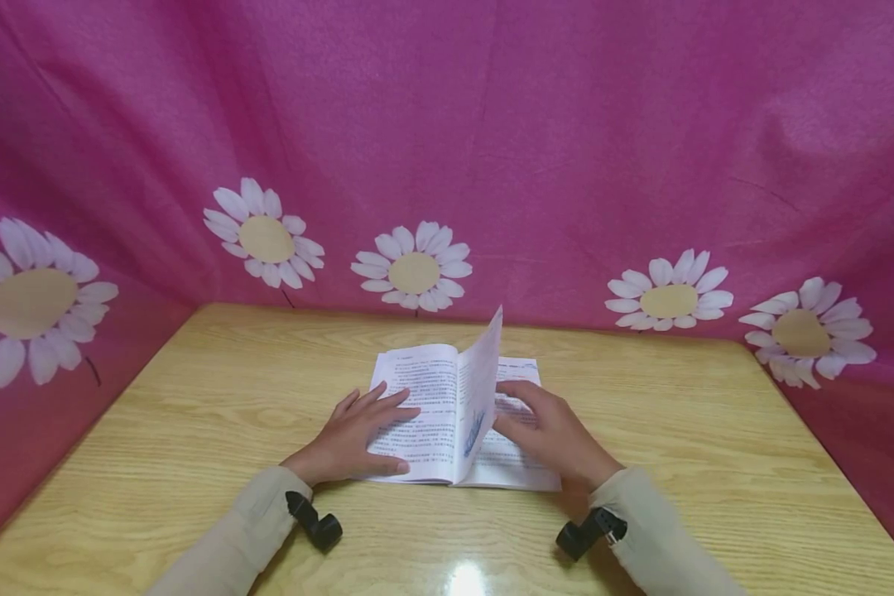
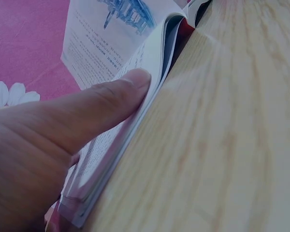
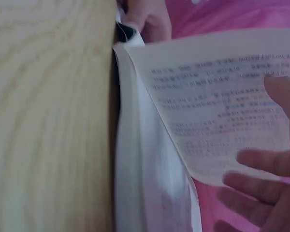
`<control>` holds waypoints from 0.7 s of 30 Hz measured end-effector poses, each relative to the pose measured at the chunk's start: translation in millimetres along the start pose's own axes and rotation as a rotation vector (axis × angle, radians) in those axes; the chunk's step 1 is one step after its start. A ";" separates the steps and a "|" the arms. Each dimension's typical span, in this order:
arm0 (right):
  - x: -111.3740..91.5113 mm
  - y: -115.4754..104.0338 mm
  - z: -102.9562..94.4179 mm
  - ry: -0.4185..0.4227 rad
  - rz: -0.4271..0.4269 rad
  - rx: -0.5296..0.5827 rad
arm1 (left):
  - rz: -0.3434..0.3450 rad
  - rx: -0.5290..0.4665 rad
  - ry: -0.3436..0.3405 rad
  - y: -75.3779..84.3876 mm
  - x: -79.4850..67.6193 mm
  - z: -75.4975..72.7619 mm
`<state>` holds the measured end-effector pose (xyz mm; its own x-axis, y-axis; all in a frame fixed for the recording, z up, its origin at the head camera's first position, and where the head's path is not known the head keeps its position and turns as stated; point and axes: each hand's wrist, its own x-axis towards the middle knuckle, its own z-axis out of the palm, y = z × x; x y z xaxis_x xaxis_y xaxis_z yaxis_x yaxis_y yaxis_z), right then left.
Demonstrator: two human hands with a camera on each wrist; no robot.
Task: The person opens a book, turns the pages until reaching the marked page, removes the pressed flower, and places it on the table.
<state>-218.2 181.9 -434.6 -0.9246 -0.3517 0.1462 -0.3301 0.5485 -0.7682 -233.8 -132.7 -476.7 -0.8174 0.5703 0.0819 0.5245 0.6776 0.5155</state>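
An open book (image 1: 415,414) with printed pages lies on the wooden table. My left hand (image 1: 353,434) rests on its left page with the fingers spread. In the left wrist view, the left thumb (image 2: 113,99) presses on the page near the book's lower edge. One leaf (image 1: 483,389) stands nearly upright from the spine, with a blue drawing low on its left face. My right hand (image 1: 555,430) is over the right side of the book, fingertips and thumb close against that leaf's right face. In the right wrist view, its fingers (image 3: 261,186) are apart and loosely extended.
The light wooden table (image 1: 194,430) stretches out on both sides of the book. Behind and beside it hangs a pink cloth (image 1: 536,165) printed with large white daisies. Black wrist cameras (image 1: 324,530) are strapped over both beige sleeves.
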 end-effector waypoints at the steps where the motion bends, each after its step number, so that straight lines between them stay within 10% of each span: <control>1: -0.3 -1.5 1.6 -0.020 -0.026 -0.014 | -0.003 0.000 -0.001 0.0 0.0 0.0; 10: -3.0 -12.0 15.4 -0.112 -0.172 -0.038 | -0.040 -0.090 0.011 -2.2 -0.3 -0.8; 21: -8.3 -16.8 27.3 -0.187 -0.207 -0.054 | -0.233 -0.548 0.161 -2.8 4.6 -4.2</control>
<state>-199.8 154.9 -439.9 -0.7871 -0.5914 0.1754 -0.5227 0.4884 -0.6987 -240.1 -133.9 -474.2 -0.9439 0.3296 0.0205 0.1642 0.4145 0.8951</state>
